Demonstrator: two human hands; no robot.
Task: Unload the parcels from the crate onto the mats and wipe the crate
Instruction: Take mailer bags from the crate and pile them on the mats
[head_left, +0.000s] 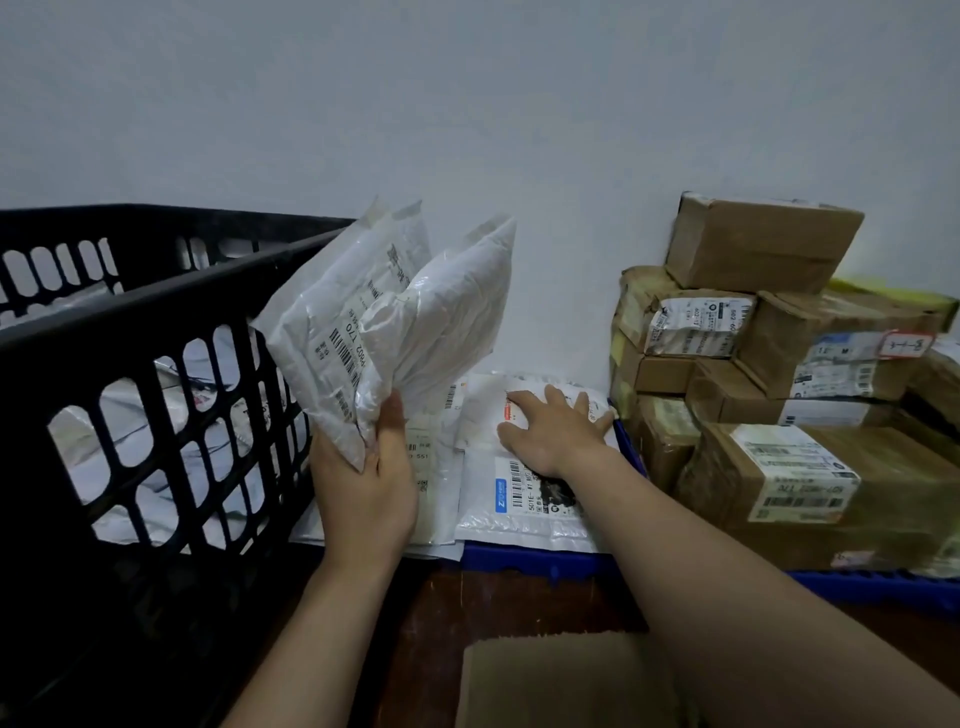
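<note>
While left hand (369, 488) grips parcels (384, 322), right hand (550, 431) presses a mailer (519, 514).

Crate (130, 364) left – parcels (524, 499) on mat (535, 561) – boxes (779, 415) right

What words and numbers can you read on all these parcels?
"T70": label on the white bags in the left hand.
"501E": label on the flat white parcel with the blue logo.
"551": label on the neighbouring parcel.
Labels on the cardboard boxes: too small or blurred to read.
</note>
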